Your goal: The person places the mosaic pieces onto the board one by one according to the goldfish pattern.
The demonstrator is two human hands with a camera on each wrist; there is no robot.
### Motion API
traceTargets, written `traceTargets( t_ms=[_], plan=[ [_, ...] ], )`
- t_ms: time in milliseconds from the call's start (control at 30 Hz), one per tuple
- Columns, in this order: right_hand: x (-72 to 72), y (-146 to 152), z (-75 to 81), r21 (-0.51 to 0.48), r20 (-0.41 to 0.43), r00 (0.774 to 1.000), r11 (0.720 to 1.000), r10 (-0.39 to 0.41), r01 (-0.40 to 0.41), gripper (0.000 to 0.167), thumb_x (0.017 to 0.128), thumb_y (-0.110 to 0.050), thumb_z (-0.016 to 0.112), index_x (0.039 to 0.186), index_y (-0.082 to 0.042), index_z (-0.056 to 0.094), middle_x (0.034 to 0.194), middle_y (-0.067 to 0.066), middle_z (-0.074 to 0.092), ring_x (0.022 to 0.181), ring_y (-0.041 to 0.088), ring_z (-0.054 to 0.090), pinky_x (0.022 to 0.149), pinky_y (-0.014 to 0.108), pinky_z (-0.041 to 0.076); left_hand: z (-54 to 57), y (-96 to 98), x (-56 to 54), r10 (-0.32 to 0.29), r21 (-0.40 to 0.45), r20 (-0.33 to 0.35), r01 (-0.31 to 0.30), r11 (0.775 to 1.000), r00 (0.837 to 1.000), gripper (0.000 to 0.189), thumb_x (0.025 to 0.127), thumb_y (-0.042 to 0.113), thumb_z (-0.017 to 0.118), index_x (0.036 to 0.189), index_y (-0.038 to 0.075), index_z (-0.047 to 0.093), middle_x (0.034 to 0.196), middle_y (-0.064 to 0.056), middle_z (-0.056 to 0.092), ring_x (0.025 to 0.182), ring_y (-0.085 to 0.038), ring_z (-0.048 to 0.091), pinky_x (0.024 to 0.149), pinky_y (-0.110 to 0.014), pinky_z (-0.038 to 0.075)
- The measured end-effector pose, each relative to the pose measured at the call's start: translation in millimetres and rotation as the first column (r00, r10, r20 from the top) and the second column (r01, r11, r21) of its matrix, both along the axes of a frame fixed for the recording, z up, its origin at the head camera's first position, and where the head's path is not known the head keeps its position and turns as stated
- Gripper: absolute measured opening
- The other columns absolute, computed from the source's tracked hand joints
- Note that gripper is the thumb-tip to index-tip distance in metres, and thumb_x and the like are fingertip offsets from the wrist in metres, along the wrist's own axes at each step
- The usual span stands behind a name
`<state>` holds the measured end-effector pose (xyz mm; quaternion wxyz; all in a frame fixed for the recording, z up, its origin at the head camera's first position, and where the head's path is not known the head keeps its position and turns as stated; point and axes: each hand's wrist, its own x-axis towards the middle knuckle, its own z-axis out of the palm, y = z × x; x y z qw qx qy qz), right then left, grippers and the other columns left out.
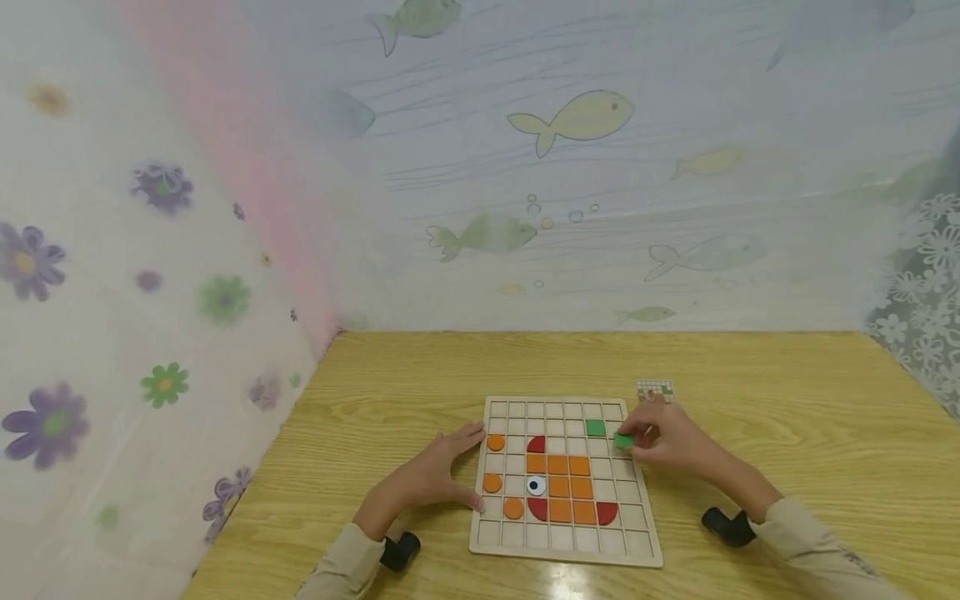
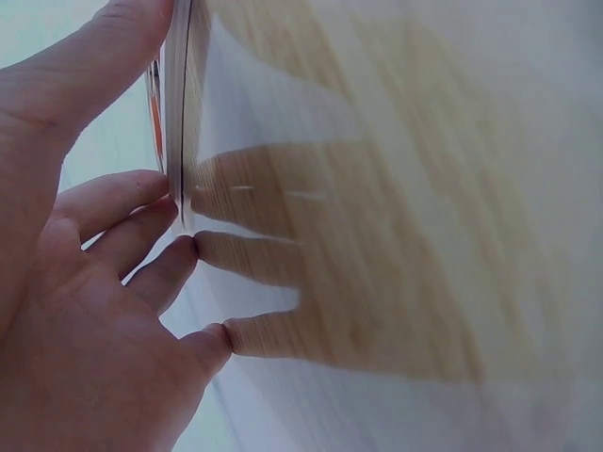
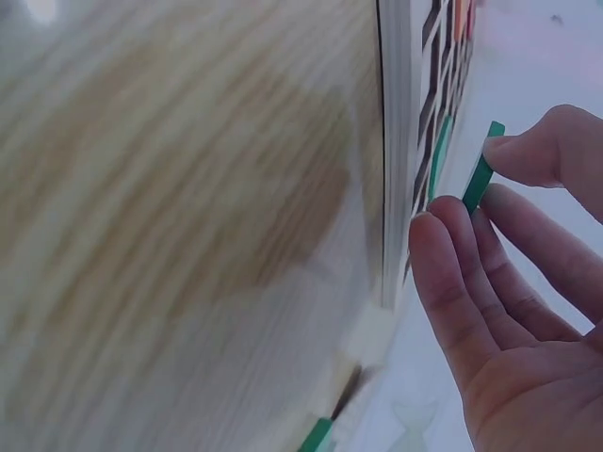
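A wooden grid board (image 1: pixel 517 533) lies on the table with coloured tiles in its cells. My right hand (image 1: pixel 667 435) pinches a green square tile (image 3: pixel 481 174) between thumb and fingers, above the board's right edge. Another green square (image 1: pixel 596 427) sits in a cell near the upper right. Orange squares (image 1: pixel 558 487), red quarter-rounds (image 1: pixel 607 512) and a round eye piece (image 1: pixel 536 485) form a block in the middle. Three orange discs (image 1: pixel 492 482) lie toward the left side. My left hand (image 1: pixel 431 471) rests at the left edge, fingers spread, fingertips touching the board and table.
A small card (image 1: pixel 654 385) printed with a grid lies behind the right hand, partly covered by it. The wood-grain table (image 1: pixel 397 367) meets a fish-patterned wall covering (image 1: pixel 465 292) at the back. Black camera mounts (image 1: pixel 727 527) sit at both wrists.
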<state>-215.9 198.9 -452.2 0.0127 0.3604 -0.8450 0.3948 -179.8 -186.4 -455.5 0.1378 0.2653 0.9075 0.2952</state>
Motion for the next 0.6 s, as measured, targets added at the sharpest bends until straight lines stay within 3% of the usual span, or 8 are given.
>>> traceTargets(
  t_ms=[367, 600],
  plan=[
    [-1.7, -15.5, -3.4, 0.006, -0.057, 0.997, 0.999, 0.052, -0.052, 0.015, 0.077, 0.0, 0.071, 0.092, -0.002, 0.069, 0.083, 0.004, 0.062, 0.069, 0.008, 0.06, 0.059, 0.026, 0.054, -0.6, 0.0, -0.3, -0.002, 0.007, -0.004, 0.002, 1.0, 1.0, 0.101, 0.069, 0.048, 0.079, 0.147, 0.004, 0.032, 0.154, -0.009, 0.025, 0.142, -0.028, 0.018, 0.112, -0.057, 0.007],
    [-3.4, -22.6, -4.5, 0.021, -0.01, 0.999, 0.998, 0.052, -0.052, 0.014, 0.078, -0.001, 0.072, 0.091, -0.002, 0.069, 0.082, 0.004, 0.061, 0.067, 0.009, 0.059, 0.057, 0.026, 0.053, -0.6, 0.2, -0.4, -0.001, 0.003, -0.002, 0.001, 1.0, 1.0, 0.101, 0.069, 0.048, 0.079, 0.148, 0.005, 0.032, 0.154, -0.007, 0.025, 0.142, -0.026, 0.018, 0.112, -0.057, 0.007]
  ],
)
